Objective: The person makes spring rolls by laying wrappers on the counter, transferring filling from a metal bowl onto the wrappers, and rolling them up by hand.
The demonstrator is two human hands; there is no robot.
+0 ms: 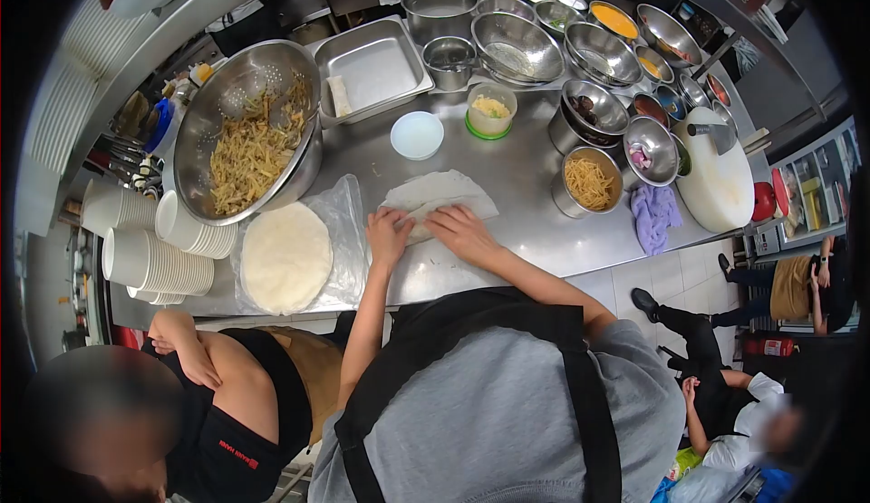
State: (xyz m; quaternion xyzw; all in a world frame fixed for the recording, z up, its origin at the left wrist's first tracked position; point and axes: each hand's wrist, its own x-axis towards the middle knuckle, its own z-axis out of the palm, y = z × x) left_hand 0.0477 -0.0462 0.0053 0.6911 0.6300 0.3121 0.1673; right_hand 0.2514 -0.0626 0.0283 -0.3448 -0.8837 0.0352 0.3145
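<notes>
On the steel worktop in front of me lies a thin, pale spring roll wrapper (444,189), its near edge folded into a roll. My left hand (388,233) grips the left part of that rolled edge with bent fingers. My right hand (464,234) presses on the same edge further right, fingers curled over it. Whatever filling is inside is hidden. To the left, a stack of round wrappers (288,258) rests on a clear plastic bag (346,222). Beyond the wrapper stand a pale blue-white dish (417,135) and a tub of yellowish paste (490,108).
A large colander (195,140) of shredded filling stands left, near stacked white bowls (163,263). A steel tray (362,63) holds one pale roll (339,95). Right are a pot of yellow shreds (589,184), a purple cloth (654,217) and a cleaver (716,135). A co-worker (263,385) stands close left.
</notes>
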